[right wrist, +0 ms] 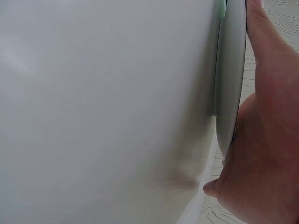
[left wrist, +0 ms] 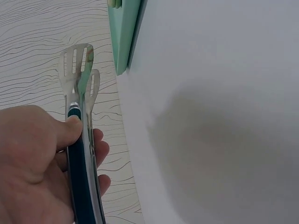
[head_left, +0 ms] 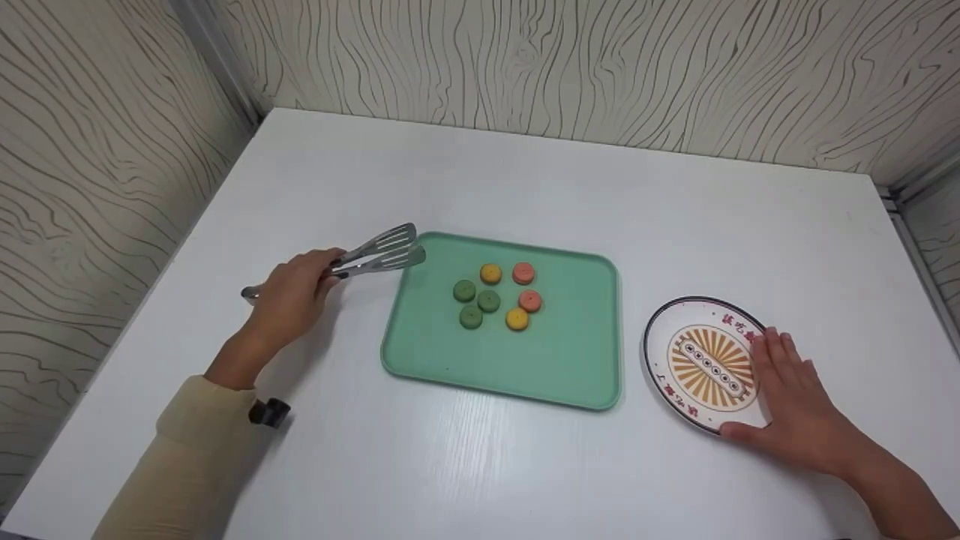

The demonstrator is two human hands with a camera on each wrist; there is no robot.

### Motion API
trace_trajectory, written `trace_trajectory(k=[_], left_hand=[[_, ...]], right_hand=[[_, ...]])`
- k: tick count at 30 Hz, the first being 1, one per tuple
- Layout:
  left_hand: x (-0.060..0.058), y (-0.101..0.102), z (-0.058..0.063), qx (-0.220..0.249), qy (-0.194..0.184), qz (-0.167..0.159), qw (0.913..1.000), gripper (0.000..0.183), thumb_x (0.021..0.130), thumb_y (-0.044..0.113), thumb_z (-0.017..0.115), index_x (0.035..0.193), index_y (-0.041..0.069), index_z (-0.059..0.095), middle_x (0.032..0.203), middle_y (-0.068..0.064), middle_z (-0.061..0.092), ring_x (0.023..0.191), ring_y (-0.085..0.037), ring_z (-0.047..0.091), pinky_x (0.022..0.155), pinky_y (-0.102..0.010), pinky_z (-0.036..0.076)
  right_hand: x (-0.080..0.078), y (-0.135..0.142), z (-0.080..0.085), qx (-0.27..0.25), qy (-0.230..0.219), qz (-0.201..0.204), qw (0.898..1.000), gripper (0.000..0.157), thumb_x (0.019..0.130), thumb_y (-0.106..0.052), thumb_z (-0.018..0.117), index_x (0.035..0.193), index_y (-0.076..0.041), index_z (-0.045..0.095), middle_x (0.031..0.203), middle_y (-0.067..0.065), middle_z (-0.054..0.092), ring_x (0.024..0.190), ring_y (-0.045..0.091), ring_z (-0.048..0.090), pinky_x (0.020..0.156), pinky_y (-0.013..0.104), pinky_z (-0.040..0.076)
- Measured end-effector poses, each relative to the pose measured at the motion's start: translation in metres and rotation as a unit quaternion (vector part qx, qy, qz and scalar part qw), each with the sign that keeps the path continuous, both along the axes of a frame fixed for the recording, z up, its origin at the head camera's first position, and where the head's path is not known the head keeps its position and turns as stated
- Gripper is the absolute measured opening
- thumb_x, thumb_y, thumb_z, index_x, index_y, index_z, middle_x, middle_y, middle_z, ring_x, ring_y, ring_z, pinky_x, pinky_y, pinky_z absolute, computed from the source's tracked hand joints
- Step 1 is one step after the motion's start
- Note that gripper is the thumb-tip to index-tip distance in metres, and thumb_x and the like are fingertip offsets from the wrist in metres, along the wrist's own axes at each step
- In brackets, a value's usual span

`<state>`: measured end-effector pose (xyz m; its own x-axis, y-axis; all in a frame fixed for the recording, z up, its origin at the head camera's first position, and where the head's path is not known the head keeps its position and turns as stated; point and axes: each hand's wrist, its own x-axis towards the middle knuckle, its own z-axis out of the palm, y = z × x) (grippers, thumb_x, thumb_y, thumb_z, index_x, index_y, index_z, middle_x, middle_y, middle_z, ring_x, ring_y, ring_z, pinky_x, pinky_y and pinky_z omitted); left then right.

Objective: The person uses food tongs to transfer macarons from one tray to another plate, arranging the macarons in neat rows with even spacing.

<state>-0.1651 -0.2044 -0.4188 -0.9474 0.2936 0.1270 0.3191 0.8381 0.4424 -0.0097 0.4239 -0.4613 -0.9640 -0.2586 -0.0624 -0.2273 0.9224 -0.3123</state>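
My left hand (head_left: 289, 296) grips metal tongs (head_left: 382, 251) with slotted, spatula-like ends, held above the table left of the green tray (head_left: 427, 367). In the left wrist view, the thumb presses the dark handle and the fingers wrap behind it. The two slotted ends stand slightly apart with nothing between them. On the tray lie three green macarons (head_left: 488, 301), two yellow macarons (head_left: 490, 274) and two pink macarons (head_left: 523, 273). My right hand (head_left: 802, 405) rests at the right rim of a round patterned plate (head_left: 679, 322), fingers extended along its edge and thumb at the near rim.
A white table (head_left: 480, 465) carries the tray in the middle and the plate to its right. Wood-grain patterned panels (head_left: 562, 67) stand behind and to the sides of it. A small black object (head_left: 270, 412) is at the left sleeve cuff.
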Motion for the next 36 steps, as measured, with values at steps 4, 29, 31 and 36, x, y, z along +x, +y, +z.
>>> trace_trajectory(k=[4,29,31,36], left_hand=[[0.0,0.001,0.0,0.005,-0.02,-0.021,0.9996,0.04,0.1,0.001,0.062,0.139,0.0,0.057,0.126,-0.02,0.066,0.112,-0.037,0.063,0.099,-0.056,0.046],[-0.007,0.013,-0.007,0.021,-0.014,-0.127,0.9915,0.043,0.097,-0.001,0.066,0.138,0.006,0.059,0.132,-0.013,0.065,0.119,-0.032,0.061,0.1,-0.051,0.046],[-0.008,0.014,-0.008,0.022,-0.018,-0.13,0.9911,0.043,0.097,-0.002,0.066,0.139,0.006,0.058,0.133,-0.013,0.065,0.12,-0.032,0.061,0.101,-0.051,0.046],[-0.01,0.019,-0.009,0.018,-0.022,-0.136,0.9903,0.044,0.097,-0.001,0.065,0.139,0.006,0.058,0.134,-0.013,0.065,0.12,-0.032,0.061,0.102,-0.051,0.046]], right_hand=[[0.0,0.0,0.0,0.006,-0.002,-0.002,1.0,0.128,0.081,-0.049,0.081,0.159,0.007,-0.003,0.164,0.032,-0.008,0.153,0.036,-0.02,0.118,0.047,-0.021],[0.001,-0.002,0.003,0.009,-0.003,-0.003,1.0,0.13,0.08,-0.05,0.082,0.16,0.004,-0.006,0.165,0.031,-0.009,0.153,0.036,-0.02,0.118,0.044,-0.02],[0.001,-0.002,0.002,0.009,-0.002,-0.003,1.0,0.13,0.08,-0.05,0.082,0.16,0.004,-0.006,0.165,0.03,-0.009,0.153,0.036,-0.02,0.118,0.044,-0.021],[0.001,-0.001,0.002,0.007,0.002,0.001,1.0,0.13,0.08,-0.049,0.082,0.16,0.004,-0.005,0.166,0.029,-0.01,0.153,0.035,-0.02,0.118,0.043,-0.021]])
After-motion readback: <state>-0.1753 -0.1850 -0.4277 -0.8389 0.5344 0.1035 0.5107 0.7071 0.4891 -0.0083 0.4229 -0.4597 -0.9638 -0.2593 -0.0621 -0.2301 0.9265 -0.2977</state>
